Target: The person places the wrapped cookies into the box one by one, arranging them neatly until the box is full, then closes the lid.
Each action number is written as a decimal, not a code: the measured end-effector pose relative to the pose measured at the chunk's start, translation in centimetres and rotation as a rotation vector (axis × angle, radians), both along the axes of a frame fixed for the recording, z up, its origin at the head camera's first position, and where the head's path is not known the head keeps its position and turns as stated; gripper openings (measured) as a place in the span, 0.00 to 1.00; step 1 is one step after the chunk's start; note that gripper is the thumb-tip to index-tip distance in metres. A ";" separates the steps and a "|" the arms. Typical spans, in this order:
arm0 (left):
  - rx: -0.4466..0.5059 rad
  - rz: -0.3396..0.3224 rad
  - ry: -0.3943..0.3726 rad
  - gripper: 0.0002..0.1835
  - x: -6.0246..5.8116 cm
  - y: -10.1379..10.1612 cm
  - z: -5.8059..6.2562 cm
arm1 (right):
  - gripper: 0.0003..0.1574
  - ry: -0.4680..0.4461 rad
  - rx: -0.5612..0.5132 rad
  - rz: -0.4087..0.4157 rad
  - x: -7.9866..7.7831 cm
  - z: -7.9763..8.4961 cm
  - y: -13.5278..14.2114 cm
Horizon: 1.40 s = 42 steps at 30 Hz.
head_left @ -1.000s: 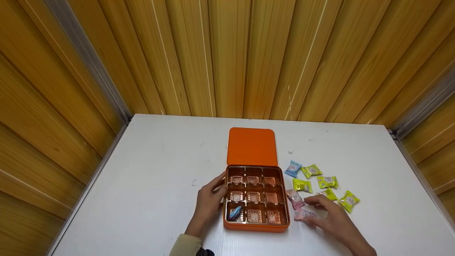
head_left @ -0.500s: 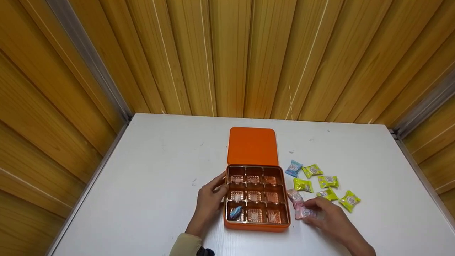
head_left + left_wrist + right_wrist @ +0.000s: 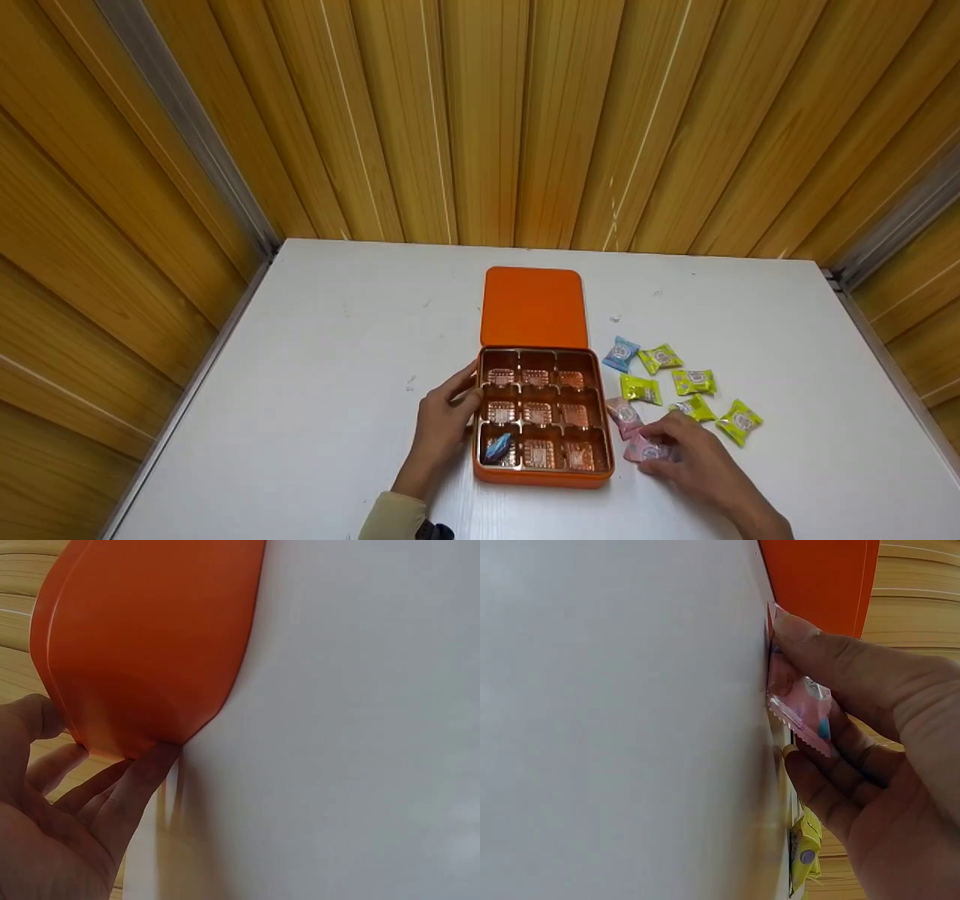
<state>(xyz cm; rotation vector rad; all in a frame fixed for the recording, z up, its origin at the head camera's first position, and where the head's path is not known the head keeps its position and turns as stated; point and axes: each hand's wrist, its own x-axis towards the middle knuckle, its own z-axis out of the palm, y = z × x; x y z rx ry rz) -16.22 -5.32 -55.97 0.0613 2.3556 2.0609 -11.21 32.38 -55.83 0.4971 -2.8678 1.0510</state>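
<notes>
An orange tin box (image 3: 541, 478) lies open on the white table, its copper-coloured tray divided into square compartments. My left hand (image 3: 444, 420) holds the box's left side, thumb at the rim; in the left wrist view the fingertips meet the orange wall (image 3: 150, 652). A blue wrapped candy (image 3: 497, 448) sits in the front-left compartment. Right of the box, my right hand (image 3: 697, 459) pinches a pink wrapped candy (image 3: 646, 450) between thumb and fingers, low at the table surface. The right wrist view shows the same pink candy (image 3: 802, 701). Another pink candy (image 3: 624, 418) lies just beyond it.
Several yellow-green wrapped candies (image 3: 694, 382) and one blue candy (image 3: 621, 353) are scattered right of the box. Behind the box extends its flat orange lid (image 3: 534, 306). The white table (image 3: 337, 337) ends at a wood-patterned panel wall (image 3: 480, 120).
My right thumb and fingers have closed in on the nearer pink candy, which has shifted slightly to the right. My left hand and the box have stayed in place.
</notes>
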 end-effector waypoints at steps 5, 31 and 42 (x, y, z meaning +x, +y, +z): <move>0.007 -0.005 0.010 0.26 -0.1 0.0 -0.1 | 0.22 -0.077 -0.023 -0.017 0.0 0.2 -0.1; -0.022 -0.007 0.019 0.26 0.0 0.0 0.0 | 0.15 -0.162 -0.257 -0.079 0.6 0.5 -0.5; -0.024 0.006 0.001 0.26 -0.1 0.0 0.0 | 0.16 -0.046 -0.288 -0.075 0.5 1.3 -1.5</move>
